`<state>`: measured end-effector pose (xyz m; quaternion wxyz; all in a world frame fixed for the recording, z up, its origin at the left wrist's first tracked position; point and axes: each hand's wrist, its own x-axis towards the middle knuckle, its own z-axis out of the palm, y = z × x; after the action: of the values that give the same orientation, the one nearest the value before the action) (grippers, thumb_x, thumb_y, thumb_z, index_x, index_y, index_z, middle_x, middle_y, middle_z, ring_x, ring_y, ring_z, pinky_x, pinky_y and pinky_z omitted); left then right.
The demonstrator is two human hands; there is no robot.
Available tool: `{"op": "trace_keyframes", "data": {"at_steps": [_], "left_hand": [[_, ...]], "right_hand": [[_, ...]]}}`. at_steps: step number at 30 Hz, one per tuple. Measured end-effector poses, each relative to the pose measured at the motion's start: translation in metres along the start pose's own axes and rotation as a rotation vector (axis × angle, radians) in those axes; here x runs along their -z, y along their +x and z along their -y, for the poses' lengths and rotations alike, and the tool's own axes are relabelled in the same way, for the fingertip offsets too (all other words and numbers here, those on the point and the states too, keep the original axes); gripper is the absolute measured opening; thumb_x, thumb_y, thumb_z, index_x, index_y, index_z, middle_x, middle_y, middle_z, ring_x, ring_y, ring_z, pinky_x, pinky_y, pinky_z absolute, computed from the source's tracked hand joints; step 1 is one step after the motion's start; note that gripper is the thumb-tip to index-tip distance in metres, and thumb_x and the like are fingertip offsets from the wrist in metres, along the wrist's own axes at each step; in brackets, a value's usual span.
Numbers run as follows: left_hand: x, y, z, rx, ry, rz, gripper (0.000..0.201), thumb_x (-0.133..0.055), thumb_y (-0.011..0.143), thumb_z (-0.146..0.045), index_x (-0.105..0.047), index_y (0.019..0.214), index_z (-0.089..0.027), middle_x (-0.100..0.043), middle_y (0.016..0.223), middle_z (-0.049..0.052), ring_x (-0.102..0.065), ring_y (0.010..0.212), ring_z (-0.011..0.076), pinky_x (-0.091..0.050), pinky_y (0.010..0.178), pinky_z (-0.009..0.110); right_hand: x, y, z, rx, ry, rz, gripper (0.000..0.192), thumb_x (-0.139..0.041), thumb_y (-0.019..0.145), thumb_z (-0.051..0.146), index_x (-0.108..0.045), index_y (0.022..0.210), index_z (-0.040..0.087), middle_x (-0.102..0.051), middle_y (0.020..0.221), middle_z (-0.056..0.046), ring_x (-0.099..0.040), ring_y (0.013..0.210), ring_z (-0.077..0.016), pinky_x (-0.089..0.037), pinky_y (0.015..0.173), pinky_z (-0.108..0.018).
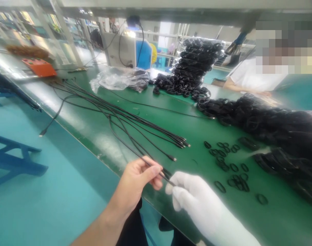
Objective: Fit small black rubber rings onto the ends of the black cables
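My bare left hand point(138, 181) pinches a black cable point(120, 138) between thumb and fingers near the table's front edge. To its right, my right hand point(194, 196), in a white glove, is closed on the end of the same cable; the tip is hidden inside the fingers. Beyond the hands, a bundle of black cables point(135, 118) lies across the green table, its metal-tipped plugs point(183, 141) pointing right. One separate plug point(172, 158) rests nearer to my left hand. Small black rings point(224, 150) lie scattered to the right of my gloved hand.
A large heap of black coils point(269, 119) covers the right side, with a tall wrapped stack point(197, 61) behind. A clear plastic bag point(112, 80) and an orange control box point(39, 67) stand farther left. A person in a white top point(256, 75) sits opposite. Overhead runs a shelf.
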<state>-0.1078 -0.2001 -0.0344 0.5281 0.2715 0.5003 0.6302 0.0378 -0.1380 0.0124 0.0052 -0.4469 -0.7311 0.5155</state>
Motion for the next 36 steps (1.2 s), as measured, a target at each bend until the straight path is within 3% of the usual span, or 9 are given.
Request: {"op": "trace_keyframes", "data": {"at_steps": [4,9,15,19,22,25,30,33,36], "left_hand": [[-0.001,0.001,0.001,0.008,-0.016,0.01,0.016,-0.067,0.078,-0.028,-0.063,0.074,-0.013,-0.065,0.061,0.001,-0.06,0.052,0.0097,-0.049,0.053,0.019],[0.001,0.0,0.0,0.003,-0.05,0.034,0.013,-0.066,0.079,-0.026,-0.064,0.077,-0.013,-0.065,0.061,0.001,-0.06,0.052,0.0099,-0.05,0.053,0.019],[0.0,0.002,0.002,0.0,-0.067,0.056,0.011,-0.066,0.08,-0.023,-0.064,0.078,-0.013,-0.066,0.063,0.002,-0.061,0.053,0.0095,-0.051,0.054,0.019],[0.001,0.003,0.003,0.015,-0.07,0.064,0.012,-0.066,0.08,-0.025,-0.064,0.079,-0.013,-0.066,0.063,0.002,-0.061,0.053,0.0095,-0.05,0.054,0.019],[0.002,0.004,0.003,0.008,-0.067,0.055,0.013,-0.066,0.079,-0.025,-0.064,0.079,-0.012,-0.066,0.062,0.002,-0.061,0.053,0.0098,-0.05,0.054,0.019],[0.002,0.005,0.003,-0.002,-0.069,0.013,0.013,-0.067,0.078,-0.025,-0.065,0.078,-0.012,-0.066,0.065,0.003,-0.061,0.053,0.01,-0.051,0.054,0.02],[0.015,0.018,-0.01,-0.045,-0.059,-0.115,0.015,-0.071,0.073,-0.024,-0.066,0.077,-0.011,-0.065,0.062,0.002,-0.059,0.051,0.0095,-0.051,0.051,0.019],[0.039,0.034,-0.028,-0.133,-0.052,-0.189,0.017,-0.076,0.067,-0.021,-0.066,0.076,-0.01,-0.066,0.065,0.002,-0.058,0.052,0.0086,-0.052,0.051,0.017],[0.069,0.056,-0.047,-0.207,-0.021,-0.254,0.014,-0.075,0.067,-0.016,-0.067,0.077,-0.009,-0.067,0.064,0.002,-0.061,0.054,0.0096,-0.052,0.052,0.016]], "right_hand": [[-0.001,0.001,-0.002,-0.008,0.048,-0.002,0.021,-0.04,0.08,0.025,-0.049,0.062,0.018,-0.045,0.05,0.004,-0.038,0.046,-0.0091,-0.028,0.046,-0.021],[0.002,0.0,0.0,0.044,0.071,0.021,0.019,-0.042,0.077,0.02,-0.052,0.061,0.017,-0.052,0.054,0.002,-0.042,0.05,-0.0094,-0.03,0.05,-0.022],[0.001,-0.007,-0.004,0.007,0.263,0.022,0.04,-0.036,0.09,0.041,-0.058,0.068,0.016,-0.054,0.052,0.001,-0.046,0.052,-0.0109,-0.033,0.053,-0.021],[0.001,-0.003,-0.003,-0.037,0.335,0.073,0.051,-0.031,0.091,0.05,-0.059,0.068,0.014,-0.05,0.046,0.002,-0.039,0.044,-0.0087,-0.031,0.049,-0.021],[0.003,0.0,-0.002,0.041,0.189,0.084,0.034,-0.042,0.088,0.036,-0.058,0.066,0.015,-0.053,0.048,0.002,-0.042,0.045,-0.0082,-0.033,0.049,-0.02],[0.009,-0.006,-0.005,0.091,0.07,0.08,0.028,-0.038,0.087,0.025,-0.062,0.075,0.016,-0.06,0.059,0.001,-0.045,0.049,-0.0091,-0.035,0.05,-0.021],[0.036,-0.028,-0.023,0.142,-0.068,0.034,0.037,-0.037,0.091,0.034,-0.06,0.069,0.017,-0.052,0.057,0.001,-0.046,0.054,-0.012,-0.038,0.057,-0.024],[0.069,-0.046,-0.041,0.091,-0.086,-0.028,0.032,-0.044,0.088,0.041,-0.064,0.075,0.019,-0.05,0.056,0.0,-0.045,0.051,-0.0132,-0.037,0.051,-0.026],[0.105,-0.074,-0.068,0.064,-0.079,-0.21,0.026,-0.056,0.081,0.041,-0.065,0.07,0.019,-0.05,0.055,0.001,-0.046,0.05,-0.013,-0.038,0.05,-0.025]]}}
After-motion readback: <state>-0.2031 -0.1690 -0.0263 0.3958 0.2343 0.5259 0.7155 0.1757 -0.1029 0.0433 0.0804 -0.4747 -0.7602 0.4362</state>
